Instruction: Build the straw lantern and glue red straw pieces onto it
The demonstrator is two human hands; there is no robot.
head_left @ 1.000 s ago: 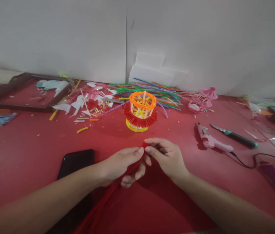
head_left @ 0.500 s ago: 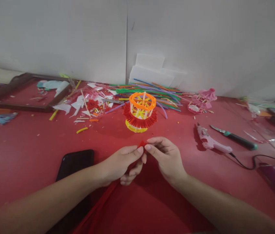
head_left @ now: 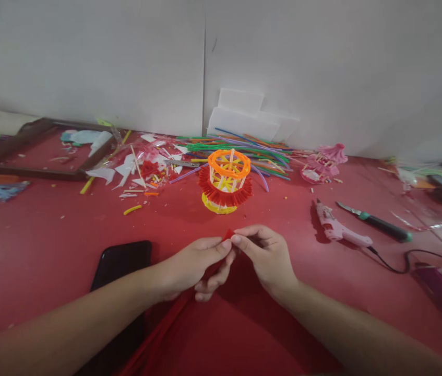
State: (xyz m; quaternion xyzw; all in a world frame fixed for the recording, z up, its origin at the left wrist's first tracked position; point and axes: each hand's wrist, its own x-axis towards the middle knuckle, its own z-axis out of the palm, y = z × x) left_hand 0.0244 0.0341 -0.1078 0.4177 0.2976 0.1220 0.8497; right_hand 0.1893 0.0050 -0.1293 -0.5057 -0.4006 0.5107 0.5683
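Observation:
My left hand [head_left: 195, 263] is closed around a bunch of red pipe cleaners [head_left: 162, 331], whose long ends trail down toward the lower left. Their short red tip [head_left: 227, 235] pokes up between thumb and forefinger. My right hand [head_left: 270, 258] pinches at that same tip, its thumb against the left thumb. Just beyond both hands stands a small round model [head_left: 226, 183] with an orange ring on top, pale sticks as posts, a red pleated fringe and a yellow base. Neither hand touches it.
A black phone [head_left: 121, 263] lies beneath my left forearm. To the right are a pink glue gun [head_left: 342, 230] with its cord and a green-and-black knife [head_left: 381, 224]. Colored pipe cleaners [head_left: 244, 149], scraps [head_left: 138, 169], a pink model [head_left: 324, 163] and a dark frame [head_left: 28, 169] lie farther back.
My fingers have shifted slightly at the red tip, with the right fingertips closer in against the left. The model and tools stay where they were.

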